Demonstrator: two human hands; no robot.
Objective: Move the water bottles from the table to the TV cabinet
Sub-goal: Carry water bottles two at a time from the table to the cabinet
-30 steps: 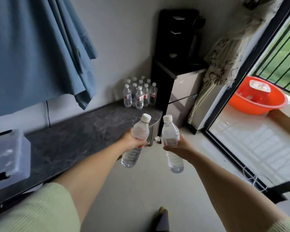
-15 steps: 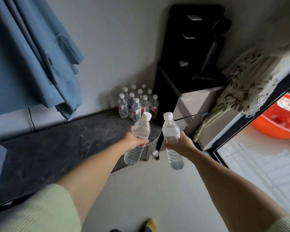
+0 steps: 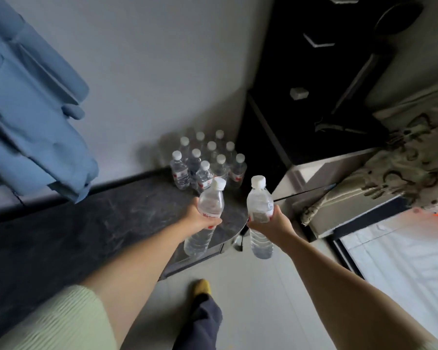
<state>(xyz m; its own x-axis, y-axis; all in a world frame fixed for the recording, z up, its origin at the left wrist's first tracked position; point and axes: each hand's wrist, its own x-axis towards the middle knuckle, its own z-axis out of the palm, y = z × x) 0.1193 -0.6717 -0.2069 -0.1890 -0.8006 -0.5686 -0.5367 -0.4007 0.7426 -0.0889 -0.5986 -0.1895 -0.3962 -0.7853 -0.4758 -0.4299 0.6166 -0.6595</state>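
Note:
My left hand (image 3: 200,219) grips a clear water bottle (image 3: 209,202) with a white cap and red label, tilted a little right, above the right end of the dark marble TV cabinet (image 3: 91,223). A second water bottle (image 3: 259,205) is held upright around its middle by my right hand (image 3: 276,223), just past the cabinet's rounded end and over the floor. Several more bottles (image 3: 208,162) stand in a cluster at the cabinet's back right corner against the wall, a short way beyond both hands.
A black appliance (image 3: 339,84) stands on a grey unit (image 3: 321,178) right of the cabinet. A patterned curtain (image 3: 402,168) hangs at the right by a glass door (image 3: 402,261). Blue cloth (image 3: 28,109) hangs at the left. My foot (image 3: 201,286) is on the pale floor.
I have stepped closer to the cabinet's right end. Both hands with their bottles now sit nearer the bottle cluster, and the view has turned away from the balcony.

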